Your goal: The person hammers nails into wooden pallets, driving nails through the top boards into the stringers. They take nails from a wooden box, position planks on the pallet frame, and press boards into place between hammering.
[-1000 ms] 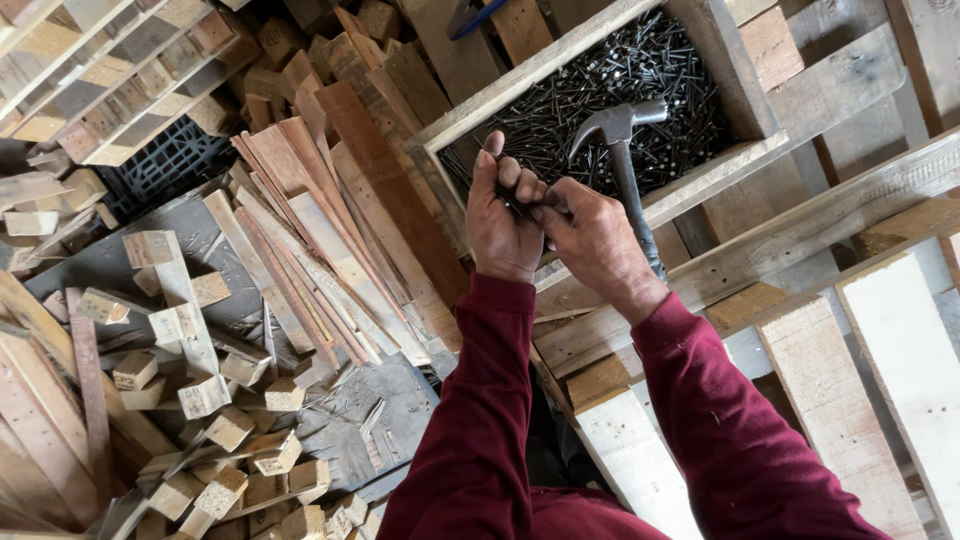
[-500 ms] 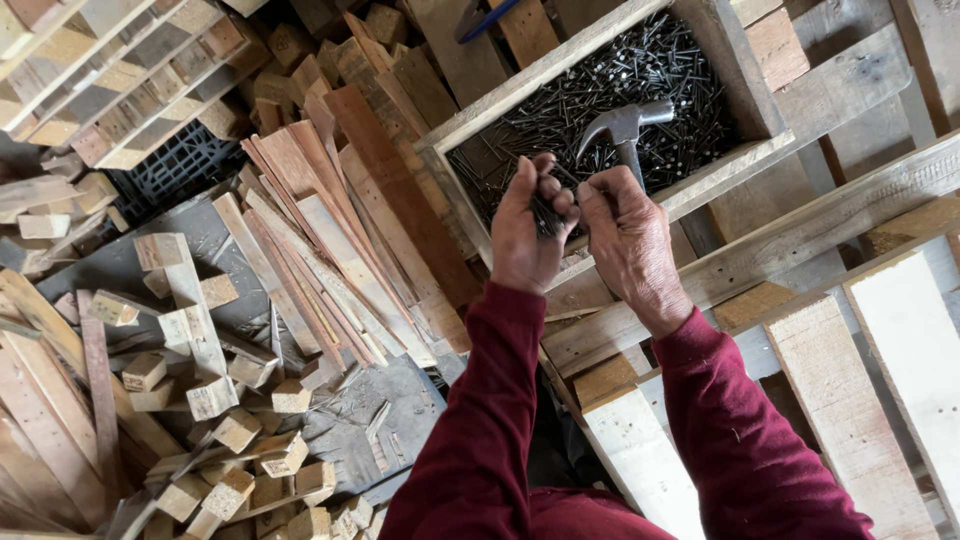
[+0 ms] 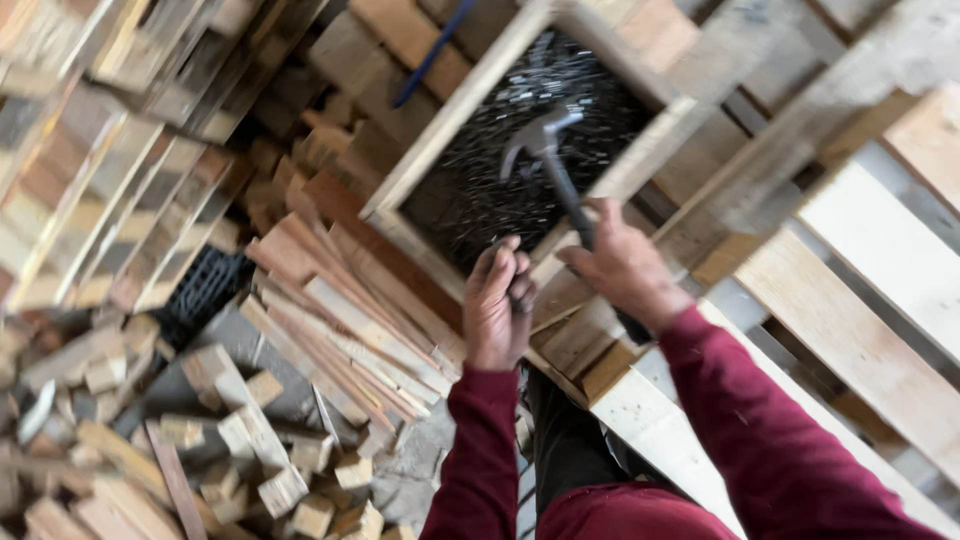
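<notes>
Head view: right hand fingers around hammer over nail box; left hand fingers pinched, contents unclear

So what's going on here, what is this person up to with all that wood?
A person in dark red sleeves is working over wooden pallet boards. The right hand grips a hammer by the handle, its head raised over an open wooden box of dark nails. The left hand is closed beside it at the box's near edge; the blur hides whether it holds a nail. Thin slats and small offcut blocks lie piled to the left.
</notes>
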